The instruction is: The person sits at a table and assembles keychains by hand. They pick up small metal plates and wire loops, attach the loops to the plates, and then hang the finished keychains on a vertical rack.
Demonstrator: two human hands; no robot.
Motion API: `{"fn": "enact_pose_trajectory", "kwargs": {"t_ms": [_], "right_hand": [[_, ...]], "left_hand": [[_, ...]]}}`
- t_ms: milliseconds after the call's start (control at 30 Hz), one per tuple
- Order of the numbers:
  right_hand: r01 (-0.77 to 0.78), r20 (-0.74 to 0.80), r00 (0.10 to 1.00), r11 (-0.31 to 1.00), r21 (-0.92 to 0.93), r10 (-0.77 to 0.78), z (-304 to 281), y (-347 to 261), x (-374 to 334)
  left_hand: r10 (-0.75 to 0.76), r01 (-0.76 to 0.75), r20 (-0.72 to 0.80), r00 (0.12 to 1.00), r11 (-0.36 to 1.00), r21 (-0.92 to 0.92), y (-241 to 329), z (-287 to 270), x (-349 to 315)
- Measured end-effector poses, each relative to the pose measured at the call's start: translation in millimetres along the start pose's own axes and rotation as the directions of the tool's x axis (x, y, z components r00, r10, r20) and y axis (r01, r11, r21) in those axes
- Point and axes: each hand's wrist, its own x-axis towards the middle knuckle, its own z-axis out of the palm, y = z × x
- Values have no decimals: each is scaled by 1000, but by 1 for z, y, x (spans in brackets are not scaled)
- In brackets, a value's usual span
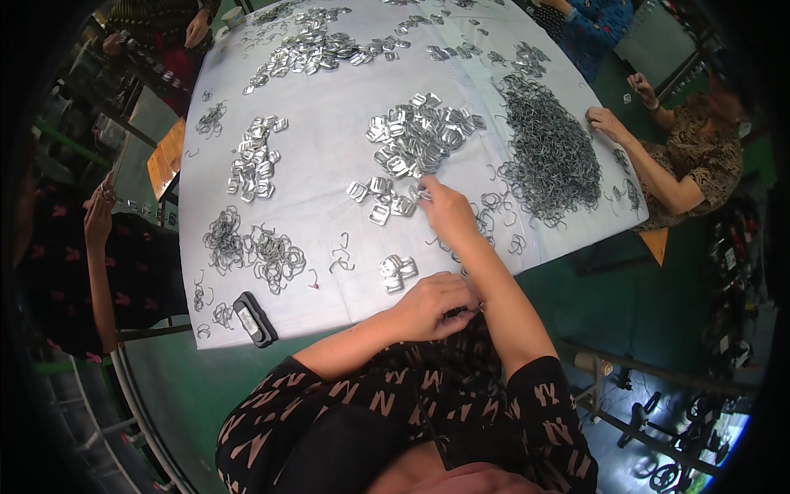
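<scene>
Near the middle of the white-covered table, my right hand [448, 212] reaches out with its fingers pinched on a silver metal buckle [415, 193]. That buckle belongs to a small loose group of buckles [379, 213], just below a larger buckle pile [420, 136]. Close to the table's front edge, my left hand [434, 308] is curled closed, palm side hidden. Something small may be between its fingertips, but I cannot make it out. A little stack of buckles [395, 272] lies just beyond my left hand. Several bent wire hooks [485, 216] lie right of my right hand.
A big heap of grey wire hooks [551, 152] covers the right side. More hooks [267, 255] and a column of buckles [255, 160] lie left. A black block-shaped device [255, 319] sits at the front left edge. Other people work around the table, one person's hand [607, 123] at right.
</scene>
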Motion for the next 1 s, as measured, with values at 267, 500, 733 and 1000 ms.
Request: {"fn": "enact_pose_trajectory", "kwargs": {"t_ms": [267,500,733,1000], "right_hand": [[-357,188,877,336,871,443,-56,12,-46],[-253,41,850,340,906,525,-84,15,-133],[-184,-154,872,602,777,464,-90,3,-173],[-125,-340,853,787,604,397,-91,-7,-184]], "left_hand": [[-51,50,-39,998,999,-17,-1,11,5],[-216,228,-211,953,973,32,4,27,11],[-250,270,-181,951,958,97,3,47,14],[-274,295,-155,949,946,134,-5,56,12]]}}
